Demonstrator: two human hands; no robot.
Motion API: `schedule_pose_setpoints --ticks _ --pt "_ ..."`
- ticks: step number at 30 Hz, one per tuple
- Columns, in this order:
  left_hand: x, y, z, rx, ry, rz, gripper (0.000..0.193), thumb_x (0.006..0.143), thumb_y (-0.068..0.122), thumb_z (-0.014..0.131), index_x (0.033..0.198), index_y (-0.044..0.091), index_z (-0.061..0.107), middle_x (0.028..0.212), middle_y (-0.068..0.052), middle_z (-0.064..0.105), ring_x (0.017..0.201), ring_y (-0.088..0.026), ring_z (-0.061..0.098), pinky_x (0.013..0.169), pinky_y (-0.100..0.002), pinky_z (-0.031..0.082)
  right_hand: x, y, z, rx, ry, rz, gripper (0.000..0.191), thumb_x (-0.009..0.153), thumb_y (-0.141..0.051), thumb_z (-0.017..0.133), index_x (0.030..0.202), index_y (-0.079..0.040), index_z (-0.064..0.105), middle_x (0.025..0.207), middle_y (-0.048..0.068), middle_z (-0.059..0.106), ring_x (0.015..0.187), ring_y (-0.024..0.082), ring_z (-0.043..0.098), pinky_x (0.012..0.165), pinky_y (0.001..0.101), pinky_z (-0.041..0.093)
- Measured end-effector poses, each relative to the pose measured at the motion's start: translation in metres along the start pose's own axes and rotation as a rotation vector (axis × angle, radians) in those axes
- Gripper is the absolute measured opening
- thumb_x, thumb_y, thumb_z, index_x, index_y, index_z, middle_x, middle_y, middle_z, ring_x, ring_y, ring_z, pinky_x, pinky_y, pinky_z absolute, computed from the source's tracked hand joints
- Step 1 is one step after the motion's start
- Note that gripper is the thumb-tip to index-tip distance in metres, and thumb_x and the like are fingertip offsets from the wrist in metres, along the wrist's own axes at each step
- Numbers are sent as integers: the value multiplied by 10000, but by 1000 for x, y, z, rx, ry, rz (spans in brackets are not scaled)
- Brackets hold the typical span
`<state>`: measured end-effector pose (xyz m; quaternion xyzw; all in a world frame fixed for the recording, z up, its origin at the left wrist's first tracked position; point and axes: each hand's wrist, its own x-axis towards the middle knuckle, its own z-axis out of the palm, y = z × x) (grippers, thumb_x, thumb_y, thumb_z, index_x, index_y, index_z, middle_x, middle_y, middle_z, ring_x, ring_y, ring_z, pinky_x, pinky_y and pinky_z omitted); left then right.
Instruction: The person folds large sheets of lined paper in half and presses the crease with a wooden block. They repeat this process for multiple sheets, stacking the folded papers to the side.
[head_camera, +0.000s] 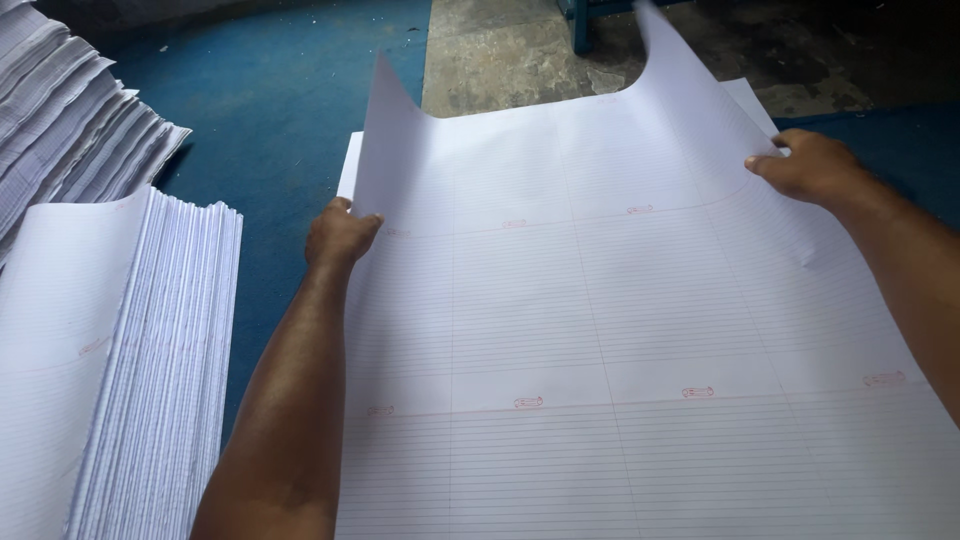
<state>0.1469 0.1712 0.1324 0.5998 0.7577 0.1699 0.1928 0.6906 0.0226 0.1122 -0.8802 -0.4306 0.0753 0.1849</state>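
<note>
Blue floor under a spread paper stack (760, 105); left hand (338, 236) and right hand (812, 166) each pinch a side edge of the top ruled sheet (560, 300), far corners curling up beyond both grips.

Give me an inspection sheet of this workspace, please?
Surface: blue mat on worn concrete floor.
Job's things: large ruled paper sheet, far corners curled up, on more sheets.
Clutter: folded sheet stacks at left.
Grippers: left hand grips the left edge; right hand grips the right edge.
Cables: nothing seen.
Surroundings: blue furniture leg at top.
</note>
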Motion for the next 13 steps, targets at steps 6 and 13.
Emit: schedule_pose_setpoints --ticks 6,13 --pt "16 17 19 56 -7 25 250 979 222 586 1154 90 705 1095 -140 730 979 -244 712 854 -426 569 14 -10 12 -133 -85 4 515 910 -132 607 1400 24 603 1259 336 667 1159 422 663 926 544 557" --pt "3 17 25 98 2 51 296 942 184 592 1227 128 646 1069 -123 740 981 -236 718 861 -430 567 -17 -31 14 -66 -99 27 524 1005 -377 606 1476 -151 556 1299 244 672 1223 386 641 1008 535 523"
